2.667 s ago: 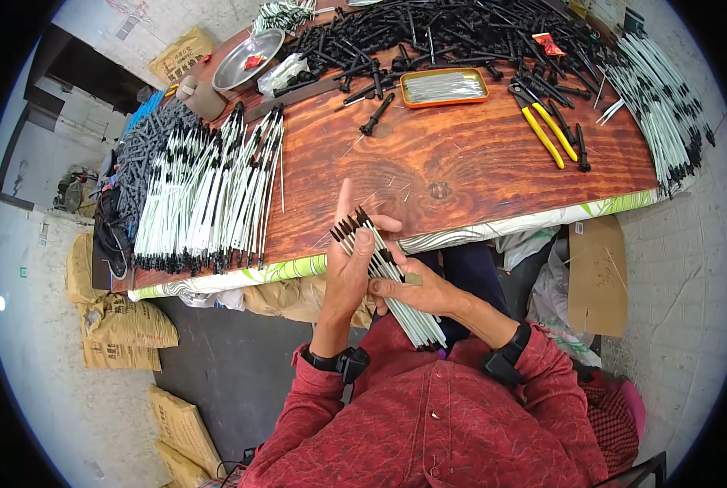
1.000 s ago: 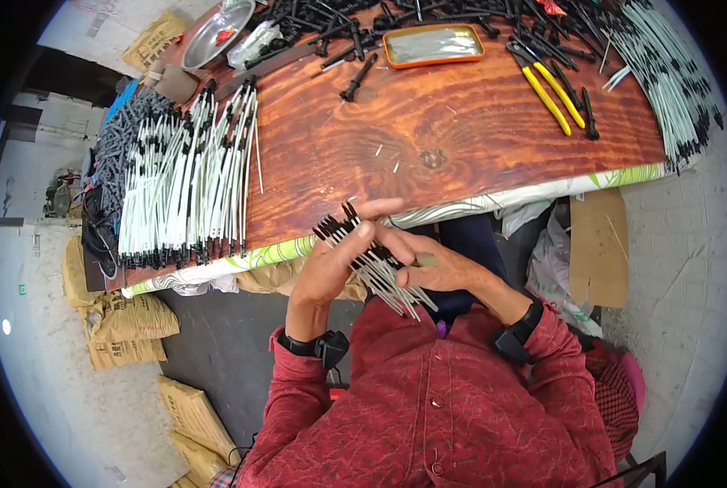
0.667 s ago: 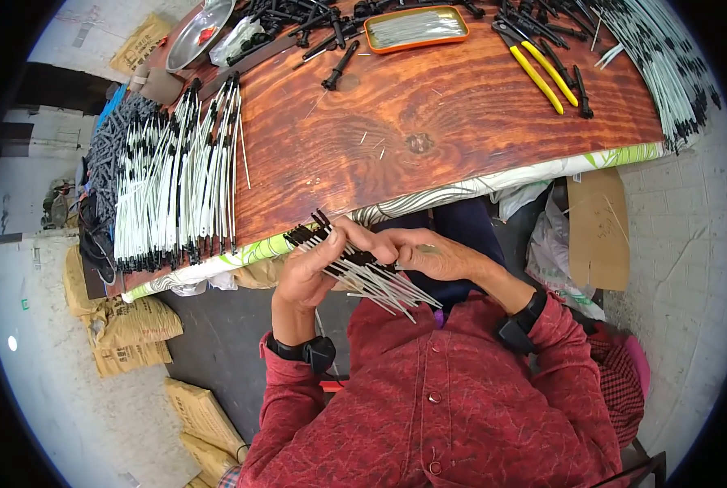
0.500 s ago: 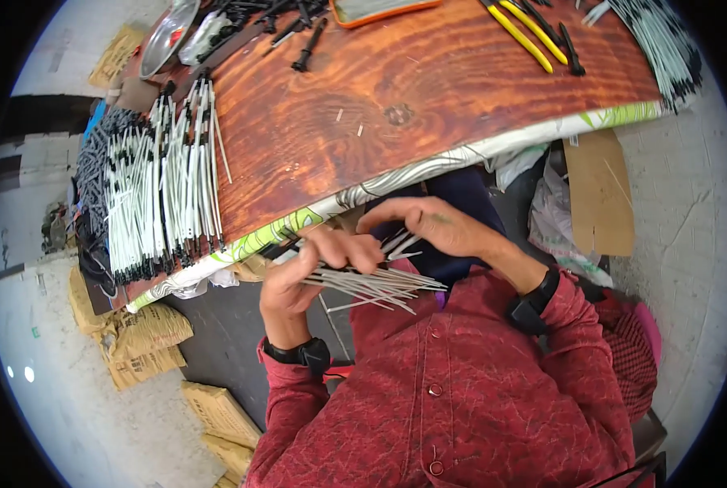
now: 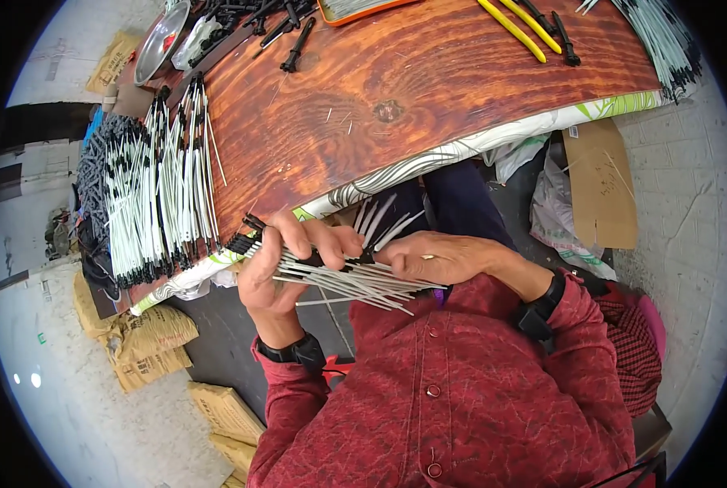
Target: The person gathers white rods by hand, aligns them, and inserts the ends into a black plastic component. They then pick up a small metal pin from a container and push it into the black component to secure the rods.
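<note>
At far left, a heap of small grey parts [image 5: 101, 167] lies at the table's end, below a brown paper sack [image 5: 113, 61] with dark printing. Lower down, other brown sacks [image 5: 148, 333] on the floor carry printed characters, too small and skewed to make out. On the wooden table [image 5: 428, 81] stands a row of pale rods with black ends [image 5: 156, 195], near a metal bowl [image 5: 161, 45].

The left hand [image 5: 278, 260] curls its fingers around a loose bunch of pale rods [image 5: 355, 286], held over the lap just before the table edge; their black ends point left, the pale ends fan rightward. The right hand [image 5: 445, 256] bends its fingers against the bunch; whether it pinches any rod cannot be told.

Farther right are yellow-handled pliers [image 5: 519, 31] on the table and, beneath it, a cardboard sheet [image 5: 599, 179] with a small white label and faint, unreadable marks.
</note>
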Demonstrator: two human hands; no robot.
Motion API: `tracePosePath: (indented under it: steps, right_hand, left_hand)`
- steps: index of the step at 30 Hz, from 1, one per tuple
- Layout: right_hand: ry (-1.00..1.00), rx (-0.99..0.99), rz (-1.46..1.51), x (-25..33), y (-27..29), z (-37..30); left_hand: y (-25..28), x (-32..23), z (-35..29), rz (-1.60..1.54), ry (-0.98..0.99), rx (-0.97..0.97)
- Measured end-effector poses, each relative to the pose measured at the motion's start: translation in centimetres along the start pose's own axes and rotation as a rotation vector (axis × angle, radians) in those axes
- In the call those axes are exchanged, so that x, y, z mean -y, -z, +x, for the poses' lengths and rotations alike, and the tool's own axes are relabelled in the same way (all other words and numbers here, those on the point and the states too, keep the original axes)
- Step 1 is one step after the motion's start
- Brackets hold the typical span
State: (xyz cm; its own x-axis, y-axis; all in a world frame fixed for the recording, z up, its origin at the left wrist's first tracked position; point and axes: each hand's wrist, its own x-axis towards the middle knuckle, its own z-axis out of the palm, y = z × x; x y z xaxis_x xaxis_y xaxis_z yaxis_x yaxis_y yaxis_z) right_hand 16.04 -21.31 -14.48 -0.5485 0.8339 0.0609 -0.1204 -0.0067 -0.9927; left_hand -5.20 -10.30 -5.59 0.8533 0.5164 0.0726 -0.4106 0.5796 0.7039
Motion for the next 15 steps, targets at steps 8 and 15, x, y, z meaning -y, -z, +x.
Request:
tracePosePath:
  steps: [8, 15]
  right_hand:
    - [0.233, 0.266, 0.095, 6.0, -0.2, 2.5]
    - [0.336, 0.148, -0.111, 9.5, 3.1, 5.1]
  left_hand:
    - [-2.5, -5.0, -0.1, 0.08, 0.003, 0.598]
    - [-5.7, -7.6, 4.3, 0.474, -0.133, 0.711]
